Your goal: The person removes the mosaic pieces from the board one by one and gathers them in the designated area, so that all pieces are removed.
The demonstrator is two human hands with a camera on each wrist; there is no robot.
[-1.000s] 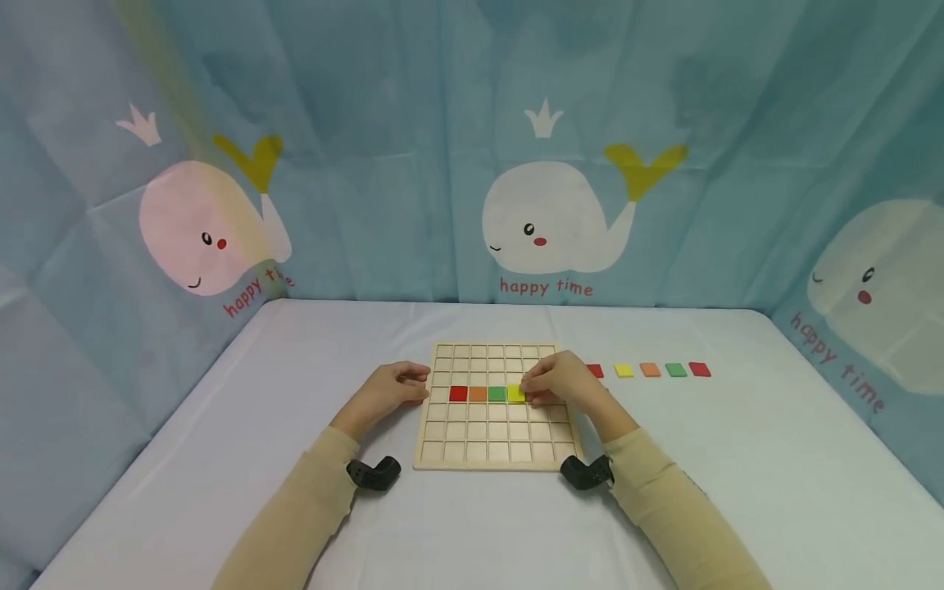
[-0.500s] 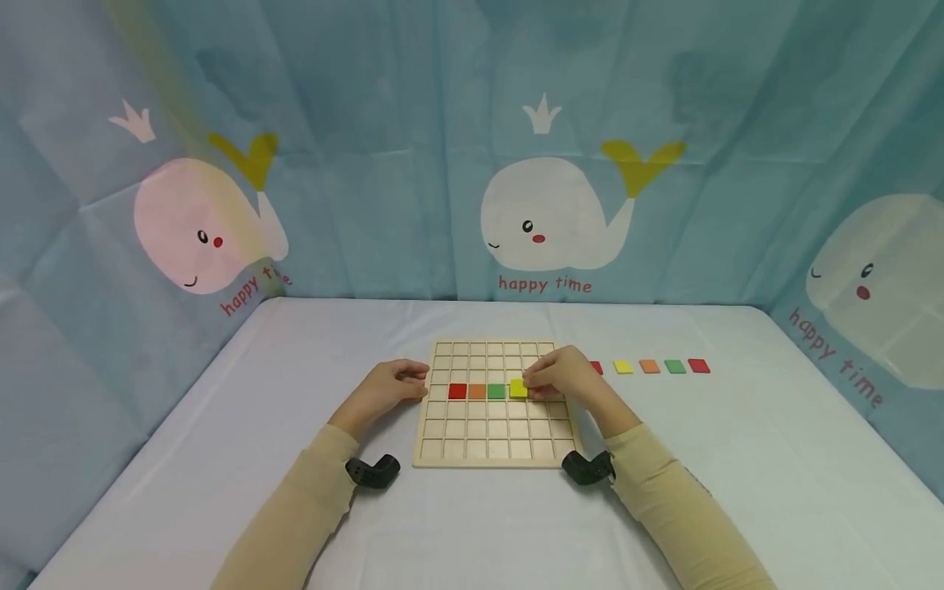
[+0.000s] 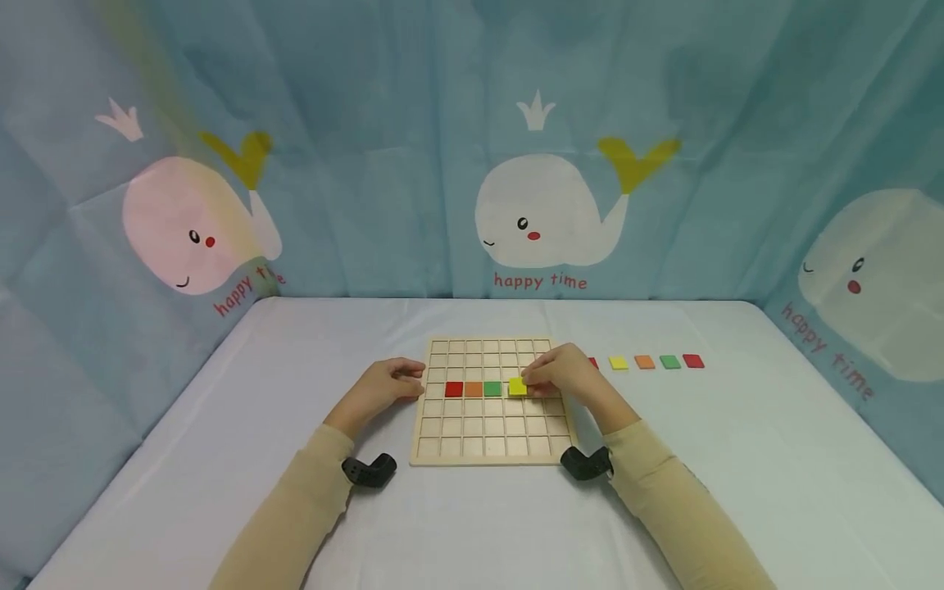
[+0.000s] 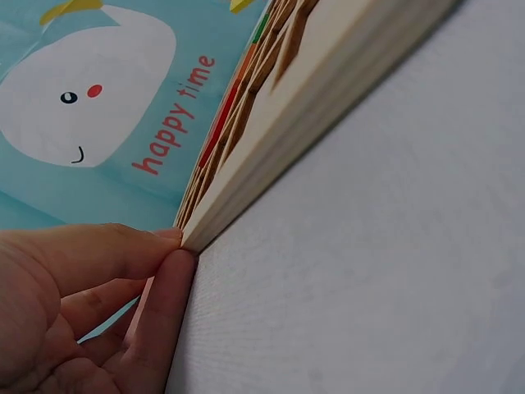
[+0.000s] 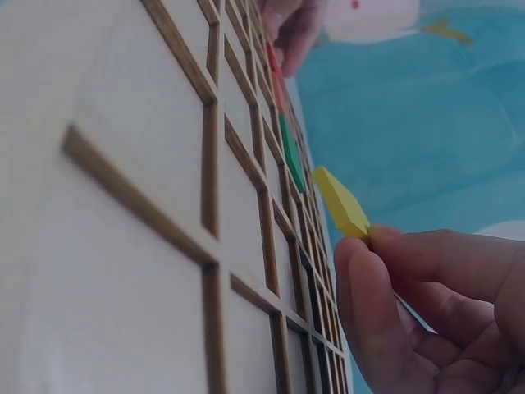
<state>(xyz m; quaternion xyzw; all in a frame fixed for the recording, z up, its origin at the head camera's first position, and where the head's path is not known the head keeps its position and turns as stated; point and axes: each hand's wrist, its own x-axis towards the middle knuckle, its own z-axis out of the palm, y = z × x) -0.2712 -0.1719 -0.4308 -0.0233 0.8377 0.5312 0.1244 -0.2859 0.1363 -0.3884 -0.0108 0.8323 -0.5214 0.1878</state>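
A yellow square tile (image 3: 518, 386) is pinched between the thumb and fingers of my right hand (image 3: 564, 375); the right wrist view shows this yellow tile (image 5: 340, 201) raised a little off the board and tilted. The wooden grid board (image 3: 472, 426) lies flat below it. In one row of the grid sit a red tile (image 3: 454, 389), an orange tile (image 3: 474, 389) and a green tile (image 3: 492, 389), side by side, left of the yellow one. My left hand (image 3: 378, 392) rests its thumb and fingertips against the board's left edge, as the left wrist view also shows.
Right of the board, a row of loose tiles lies on the white tablecloth (image 3: 737, 459): yellow (image 3: 619, 362), orange (image 3: 645, 361), green (image 3: 669, 361) and red (image 3: 693, 360). Another red tile (image 3: 593, 362) is partly hidden behind my right hand. A blue whale-print curtain (image 3: 383, 205) surrounds the table.
The yellow tile has come up off the board and shifted slightly right, leaving a wider gap to the green tile. My left hand stays at the board's edge; the head view has shifted slightly.
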